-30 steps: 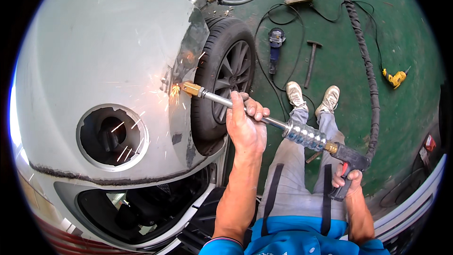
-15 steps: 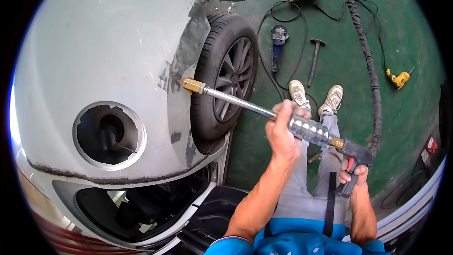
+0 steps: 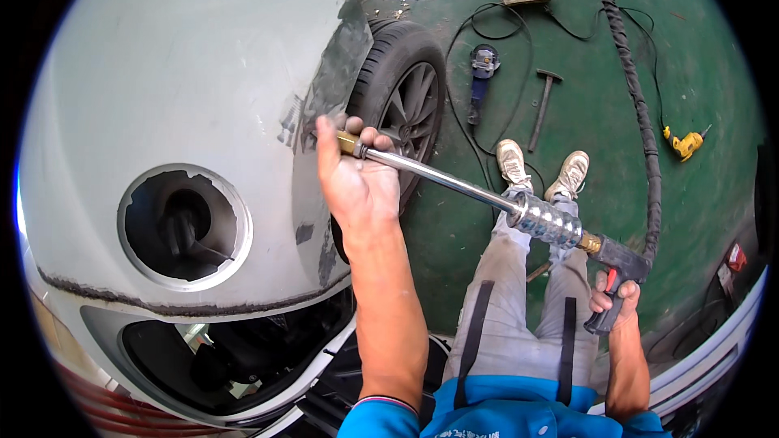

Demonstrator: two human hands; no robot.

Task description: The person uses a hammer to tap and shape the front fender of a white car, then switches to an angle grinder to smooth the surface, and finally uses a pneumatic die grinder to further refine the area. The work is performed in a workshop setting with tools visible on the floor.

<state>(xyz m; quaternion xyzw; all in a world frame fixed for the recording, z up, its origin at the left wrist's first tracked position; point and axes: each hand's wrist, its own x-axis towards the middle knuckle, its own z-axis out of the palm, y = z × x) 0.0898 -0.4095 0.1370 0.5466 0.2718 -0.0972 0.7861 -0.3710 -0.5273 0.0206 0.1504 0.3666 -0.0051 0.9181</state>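
Right hand sits low and nearest the body, fingers wrapped tight around the black pistol grip of the dent puller. From that grip the tool's long axis runs up and to the left: first the ribbed chrome slide weight just ahead of the handle, above the trouser legs, then the bare polished rod, then the brass tip at the far end. Left hand is out at that far end, arm stretched forward, fingers curled over the rod just behind the tip, palm side toward the car, so it is closed on the shaft, not on the weight. The weight lies well apart from the left hand and close to the right. The tip looks to meet the sanded, scuffed patch on the grey fender, right at the edge of the wheel arch; actual contact is hidden by the fingers. Just beyond is the front tyre. Farther out on the green floor lie an angle grinder, a hammer, a thick black hose and a yellow drill.
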